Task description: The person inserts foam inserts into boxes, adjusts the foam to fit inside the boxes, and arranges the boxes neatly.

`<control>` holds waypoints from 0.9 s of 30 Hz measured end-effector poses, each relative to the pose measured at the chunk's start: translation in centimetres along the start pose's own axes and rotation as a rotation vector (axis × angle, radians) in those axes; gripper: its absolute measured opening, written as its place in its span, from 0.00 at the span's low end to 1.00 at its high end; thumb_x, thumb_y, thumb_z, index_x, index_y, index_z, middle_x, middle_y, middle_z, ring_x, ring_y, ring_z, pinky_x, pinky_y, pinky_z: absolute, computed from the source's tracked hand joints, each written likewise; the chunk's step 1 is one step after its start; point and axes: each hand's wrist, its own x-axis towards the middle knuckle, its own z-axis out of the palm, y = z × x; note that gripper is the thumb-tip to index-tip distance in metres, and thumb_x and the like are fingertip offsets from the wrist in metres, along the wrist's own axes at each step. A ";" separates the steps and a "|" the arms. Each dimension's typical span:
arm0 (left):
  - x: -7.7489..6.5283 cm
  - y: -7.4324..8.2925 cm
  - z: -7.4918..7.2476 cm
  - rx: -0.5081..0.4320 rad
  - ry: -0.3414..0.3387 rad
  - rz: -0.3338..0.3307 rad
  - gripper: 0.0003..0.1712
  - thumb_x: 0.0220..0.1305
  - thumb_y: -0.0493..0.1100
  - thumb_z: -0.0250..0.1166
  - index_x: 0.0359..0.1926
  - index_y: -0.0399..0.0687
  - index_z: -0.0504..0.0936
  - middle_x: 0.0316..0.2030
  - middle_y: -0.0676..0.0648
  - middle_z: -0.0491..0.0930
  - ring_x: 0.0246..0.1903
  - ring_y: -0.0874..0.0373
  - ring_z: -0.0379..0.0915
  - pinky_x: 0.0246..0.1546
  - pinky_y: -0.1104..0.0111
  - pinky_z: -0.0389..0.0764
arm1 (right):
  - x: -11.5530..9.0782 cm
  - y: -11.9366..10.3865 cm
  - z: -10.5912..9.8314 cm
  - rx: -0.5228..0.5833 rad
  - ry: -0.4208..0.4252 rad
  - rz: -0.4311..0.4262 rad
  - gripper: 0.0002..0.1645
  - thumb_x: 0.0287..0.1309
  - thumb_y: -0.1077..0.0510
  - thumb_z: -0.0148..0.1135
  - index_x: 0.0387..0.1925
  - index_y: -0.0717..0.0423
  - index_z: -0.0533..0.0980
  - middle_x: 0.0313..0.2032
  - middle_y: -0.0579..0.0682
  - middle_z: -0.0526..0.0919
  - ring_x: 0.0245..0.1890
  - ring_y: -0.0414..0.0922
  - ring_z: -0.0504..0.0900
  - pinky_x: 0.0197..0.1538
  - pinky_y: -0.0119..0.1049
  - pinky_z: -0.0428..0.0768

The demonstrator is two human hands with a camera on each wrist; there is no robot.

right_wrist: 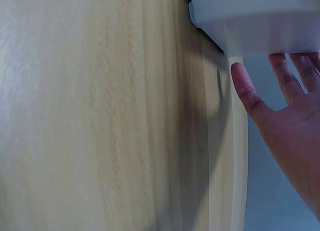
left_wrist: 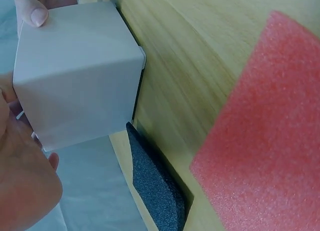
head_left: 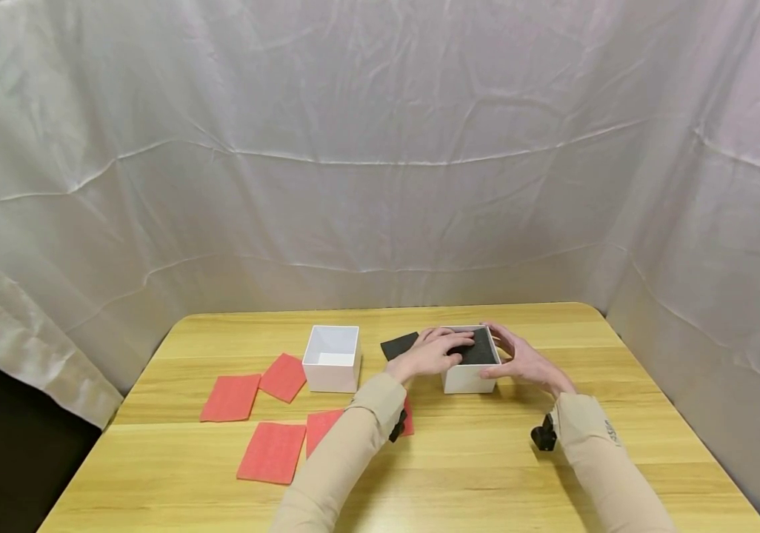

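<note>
At the right of the table in the head view stands an open-topped white box (head_left: 468, 380) with a black foam sheet (head_left: 485, 346) inside, near the rim. My left hand (head_left: 428, 355) reaches over the box's left side, its extended fingers resting on that foam. My right hand (head_left: 525, 364) holds the box from the right, thumb on the front face and fingers toward the back corner. The left wrist view shows this right thumb (left_wrist: 36, 15) against the box's side. Another black foam sheet (head_left: 396, 346) lies just left of the box, partly behind my left hand.
A second white box (head_left: 332, 376), open at the top and with nothing in it, stands left of the hands. Several red foam sheets (head_left: 230, 397) lie around the table's left and middle, some partly covered by my left sleeve (head_left: 347, 451). Pale curtains surround the wooden table (head_left: 473, 474).
</note>
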 end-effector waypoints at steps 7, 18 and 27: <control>0.1 0.2 -0.2 -0.015 -0.008 -0.026 0.28 0.76 0.43 0.52 0.74 0.57 0.68 0.77 0.59 0.60 0.77 0.58 0.53 0.78 0.53 0.49 | -0.1 0.0 0.0 -0.005 0.001 -0.004 0.62 0.54 0.60 0.75 0.80 0.56 0.45 0.78 0.65 0.50 0.77 0.67 0.52 0.60 0.28 0.75; 0.1 0.8 -0.7 0.011 -0.024 -0.050 0.27 0.75 0.42 0.54 0.73 0.57 0.70 0.75 0.59 0.63 0.76 0.60 0.55 0.78 0.54 0.50 | -0.1 0.0 -0.1 -0.015 0.008 -0.012 0.62 0.53 0.61 0.75 0.79 0.58 0.45 0.78 0.66 0.51 0.76 0.67 0.54 0.64 0.37 0.74; 0.4 0.8 -0.6 -0.008 0.004 -0.064 0.27 0.72 0.39 0.57 0.70 0.56 0.73 0.74 0.57 0.67 0.75 0.57 0.59 0.76 0.51 0.53 | -0.1 0.0 -0.1 -0.030 0.007 -0.003 0.63 0.54 0.59 0.75 0.80 0.59 0.44 0.78 0.65 0.50 0.77 0.67 0.51 0.67 0.46 0.72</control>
